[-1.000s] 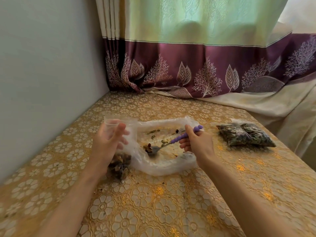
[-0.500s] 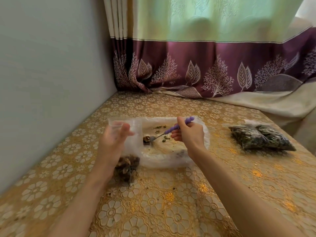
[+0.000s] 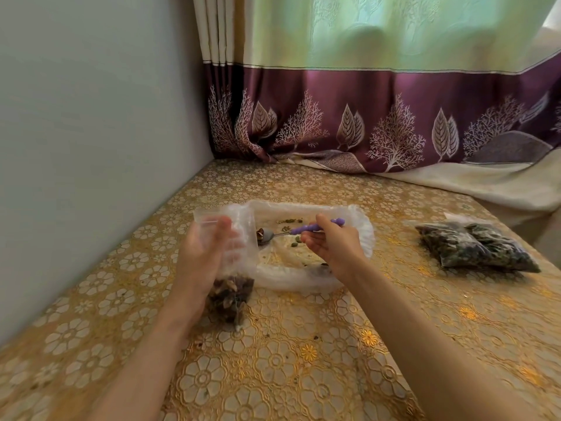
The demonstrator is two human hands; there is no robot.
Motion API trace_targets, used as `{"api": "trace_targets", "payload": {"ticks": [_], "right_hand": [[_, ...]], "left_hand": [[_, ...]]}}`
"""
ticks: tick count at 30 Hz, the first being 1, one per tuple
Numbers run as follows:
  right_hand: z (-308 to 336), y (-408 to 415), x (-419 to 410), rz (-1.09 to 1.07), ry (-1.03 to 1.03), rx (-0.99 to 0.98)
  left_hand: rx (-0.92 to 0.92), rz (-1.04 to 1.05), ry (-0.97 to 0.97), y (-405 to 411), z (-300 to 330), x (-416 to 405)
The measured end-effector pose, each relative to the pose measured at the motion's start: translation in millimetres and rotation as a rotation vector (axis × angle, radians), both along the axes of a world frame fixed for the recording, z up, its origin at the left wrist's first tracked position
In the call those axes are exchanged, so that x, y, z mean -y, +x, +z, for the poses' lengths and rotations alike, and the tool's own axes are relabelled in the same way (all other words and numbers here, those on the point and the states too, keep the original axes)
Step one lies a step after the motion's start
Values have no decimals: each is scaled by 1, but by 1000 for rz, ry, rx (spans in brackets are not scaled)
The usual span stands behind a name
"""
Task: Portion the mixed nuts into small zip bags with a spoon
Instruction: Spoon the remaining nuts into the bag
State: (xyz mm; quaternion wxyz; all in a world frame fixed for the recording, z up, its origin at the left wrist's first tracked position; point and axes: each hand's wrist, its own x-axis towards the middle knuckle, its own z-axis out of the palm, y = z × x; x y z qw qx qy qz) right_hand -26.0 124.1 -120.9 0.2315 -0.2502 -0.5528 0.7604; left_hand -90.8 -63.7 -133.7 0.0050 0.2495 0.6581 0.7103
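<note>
Your left hand [image 3: 206, 256] pinches small zip bag [image 3: 226, 268] upright, nuts filling bottom. Your right hand [image 3: 332, 243] grips purple-handled spoon [image 3: 288, 232], loaded bowl at bag mouth. Big source bag [image 3: 312, 247] nearly empty; filled bags [image 3: 473, 249] aside right. Few scoops left, likely.

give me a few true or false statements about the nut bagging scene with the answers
1. The right hand holds a spoon with a purple handle. True.
2. The left hand holds a small zip bag that has no nuts in it. False: nuts fill its bottom.
3. The filled bags lie to the right of the large plastic bag. True.
4. The spoon bowl is empty. False: it carries nuts near the small bag's mouth.
5. The table has a plain white cover. False: golden floral pattern.
</note>
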Motion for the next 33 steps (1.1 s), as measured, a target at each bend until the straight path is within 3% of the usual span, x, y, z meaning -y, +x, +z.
{"api": "trace_targets", "payload": {"ticks": [4,9,17,24,29,33], "right_hand": [[4,4,-3,38,-130,-12],[22,11,-3,33,-132,-113],[69,22,13,156,113,-305],[75,25,34,327,363,-336],[67,18,22,158,235,-403],[40,4,7,-11,291,-252]], "left_hand": [[-17,8,61,-2,4,4],[-73,97,-1,-8,8,12],[-42,114,-29,-6,5,12],[-10,118,-16,-6,4,12],[-19,127,-25,-8,3,13],[-51,139,-45,-7,3,12]]}}
